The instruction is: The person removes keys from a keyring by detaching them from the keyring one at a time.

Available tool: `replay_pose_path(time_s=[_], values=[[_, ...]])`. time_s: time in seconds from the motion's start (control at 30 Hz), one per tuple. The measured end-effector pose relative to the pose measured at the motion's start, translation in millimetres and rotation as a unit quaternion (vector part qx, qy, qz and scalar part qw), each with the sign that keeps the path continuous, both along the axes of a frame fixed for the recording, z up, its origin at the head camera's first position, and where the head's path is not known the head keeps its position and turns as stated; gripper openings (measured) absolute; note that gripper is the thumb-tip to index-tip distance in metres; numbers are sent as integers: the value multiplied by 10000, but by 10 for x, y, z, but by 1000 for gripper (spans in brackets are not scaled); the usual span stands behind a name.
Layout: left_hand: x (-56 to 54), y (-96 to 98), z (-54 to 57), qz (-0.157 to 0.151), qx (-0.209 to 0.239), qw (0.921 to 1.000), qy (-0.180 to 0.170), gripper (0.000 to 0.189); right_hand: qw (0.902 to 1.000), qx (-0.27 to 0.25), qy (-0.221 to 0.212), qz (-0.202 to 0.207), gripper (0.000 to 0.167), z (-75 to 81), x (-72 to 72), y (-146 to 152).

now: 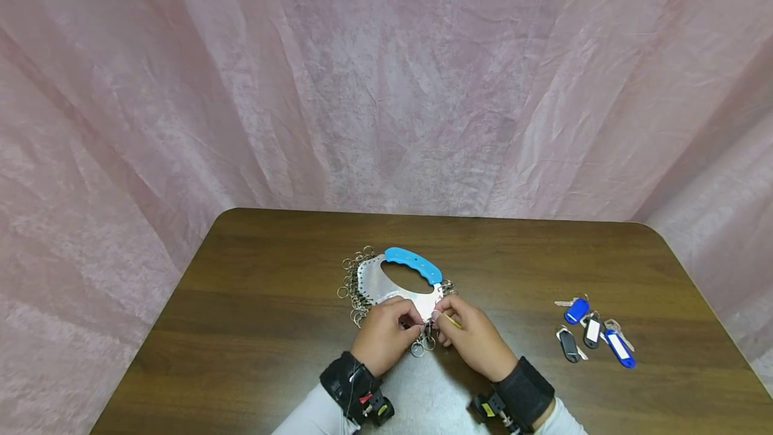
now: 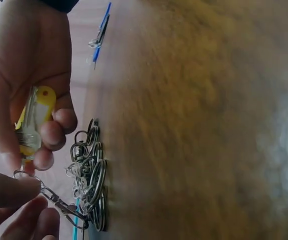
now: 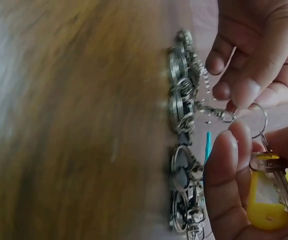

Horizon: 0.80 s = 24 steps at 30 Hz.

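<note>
A metal key-holder plate with a blue grip handle lies on the table, its rim hung with several swivel clips and key rings. At its near edge, my left hand pinches a split ring that hangs from one of the clips. My right hand holds a yellow key tag together with a silver key, thumb and fingers close to that same ring. Whether the tag's small loop is fully threaded onto the ring I cannot tell.
Right of the hands, several tagged keys lie on the wooden table: a blue tag, a black one, a dark grey one and another blue tag. A pink curtain hangs behind the table's far edge.
</note>
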<state>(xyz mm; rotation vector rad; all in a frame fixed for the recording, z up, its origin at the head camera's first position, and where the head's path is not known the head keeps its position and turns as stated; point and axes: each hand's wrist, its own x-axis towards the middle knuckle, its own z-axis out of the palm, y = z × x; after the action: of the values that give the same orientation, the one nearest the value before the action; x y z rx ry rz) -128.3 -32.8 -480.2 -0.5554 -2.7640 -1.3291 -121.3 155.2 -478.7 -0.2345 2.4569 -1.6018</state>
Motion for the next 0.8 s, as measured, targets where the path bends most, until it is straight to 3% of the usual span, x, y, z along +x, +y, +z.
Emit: replay_pose_path(time_s=[0.2, 0.37, 0.6, 0.8], values=[[5, -10, 12, -68, 39, 10000, -18, 14, 9978, -532, 39, 384, 9, 4, 2, 32], [0, -16, 17, -138, -6, 9999, -48, 11, 9967, -666, 95, 463, 13, 3, 1, 50], [-7, -16, 39, 106, 182, 9991, -375, 10, 9967, -681, 106, 426, 14, -11, -10, 44], [-14, -25, 14, 28, 176, 9998, -33, 11, 9952, -664, 380, 609, 15, -5, 6, 19]])
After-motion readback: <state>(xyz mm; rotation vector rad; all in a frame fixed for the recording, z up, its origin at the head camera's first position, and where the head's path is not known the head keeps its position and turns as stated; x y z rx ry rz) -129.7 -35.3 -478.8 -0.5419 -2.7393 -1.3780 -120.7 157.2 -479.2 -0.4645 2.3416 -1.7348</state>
